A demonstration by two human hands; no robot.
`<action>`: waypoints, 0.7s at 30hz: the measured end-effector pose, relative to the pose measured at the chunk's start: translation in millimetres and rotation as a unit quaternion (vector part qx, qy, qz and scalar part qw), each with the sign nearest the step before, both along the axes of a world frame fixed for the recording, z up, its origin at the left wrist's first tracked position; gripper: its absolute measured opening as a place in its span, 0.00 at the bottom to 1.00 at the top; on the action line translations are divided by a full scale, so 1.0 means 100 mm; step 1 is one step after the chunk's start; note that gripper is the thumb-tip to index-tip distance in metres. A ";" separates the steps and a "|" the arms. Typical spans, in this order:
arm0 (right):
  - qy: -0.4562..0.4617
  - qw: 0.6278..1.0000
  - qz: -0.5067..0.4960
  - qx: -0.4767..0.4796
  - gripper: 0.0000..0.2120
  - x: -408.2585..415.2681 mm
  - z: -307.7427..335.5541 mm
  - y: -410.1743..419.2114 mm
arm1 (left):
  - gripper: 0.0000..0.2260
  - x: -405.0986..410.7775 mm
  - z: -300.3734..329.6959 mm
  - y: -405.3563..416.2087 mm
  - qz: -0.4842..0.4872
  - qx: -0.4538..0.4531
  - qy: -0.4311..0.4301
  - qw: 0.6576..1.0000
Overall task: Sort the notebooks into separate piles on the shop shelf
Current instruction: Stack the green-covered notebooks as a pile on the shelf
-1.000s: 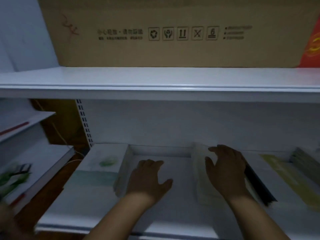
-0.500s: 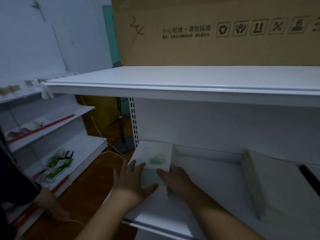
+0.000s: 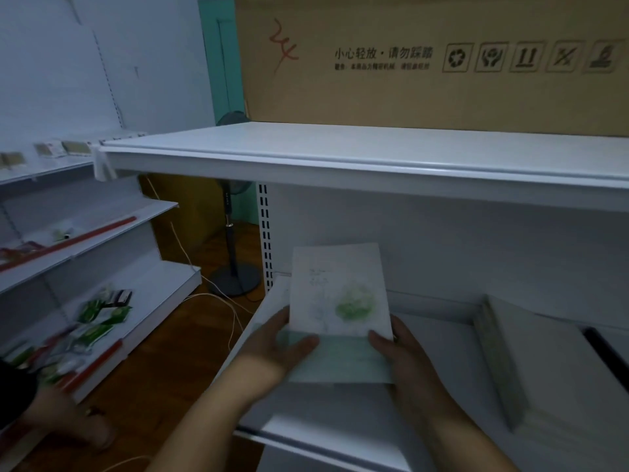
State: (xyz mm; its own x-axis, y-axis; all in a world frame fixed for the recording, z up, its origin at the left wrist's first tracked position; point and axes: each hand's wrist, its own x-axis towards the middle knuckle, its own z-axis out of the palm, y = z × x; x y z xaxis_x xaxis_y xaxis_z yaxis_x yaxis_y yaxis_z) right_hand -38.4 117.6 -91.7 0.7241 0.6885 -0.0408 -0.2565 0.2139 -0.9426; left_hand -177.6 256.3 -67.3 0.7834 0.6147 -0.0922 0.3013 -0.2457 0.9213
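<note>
Now we held top notebook tilted up, left hand and right hand pinching near corners. Grip small; could slip onto pile at shelf left edge, knocking books off.

Both hands, left hand and right hand, hold notebook above shelf.

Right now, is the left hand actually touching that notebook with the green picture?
Touching. The head view shows the left hand against the notebook's left edge, thumb lying over its lower cover, while the right hand holds the other side.
</note>
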 end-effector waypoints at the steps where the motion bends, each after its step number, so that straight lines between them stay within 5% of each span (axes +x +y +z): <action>1: -0.019 1.000 -0.006 -0.002 0.15 -0.05 0.01 0.04 | 0.27 0.00 0.02 -0.01 -0.013 -0.071 -0.058 0.996; 5: -0.157 0.984 -0.015 -0.086 0.13 -0.23 0.06 0.20 | 0.39 -0.06 -0.01 0.01 0.023 -0.199 -0.162 0.966; 8: -0.114 0.987 0.022 -0.107 0.12 -0.24 0.17 0.26 | 0.42 -0.18 -0.09 0.10 0.063 -0.234 -0.219 0.945; 10: -0.049 0.992 0.023 -0.118 0.16 -0.17 0.18 0.34 | 0.43 -0.28 -0.13 0.17 0.083 -0.240 -0.242 0.937; 13: -0.114 0.970 -0.070 -0.202 0.10 -0.04 -0.05 0.51 | 0.42 -0.41 -0.16 0.24 0.114 -0.233 -0.260 0.930; 19: -0.248 0.904 -0.001 -0.347 0.25 -0.09 -0.22 0.68 | 0.41 -0.55 -0.18 0.32 0.147 -0.220 -0.254 0.930; 21: -0.205 0.918 0.029 -0.338 0.19 -0.08 -0.18 0.66 | 0.41 -0.56 -0.20 0.31 0.144 -0.226 -0.249 0.931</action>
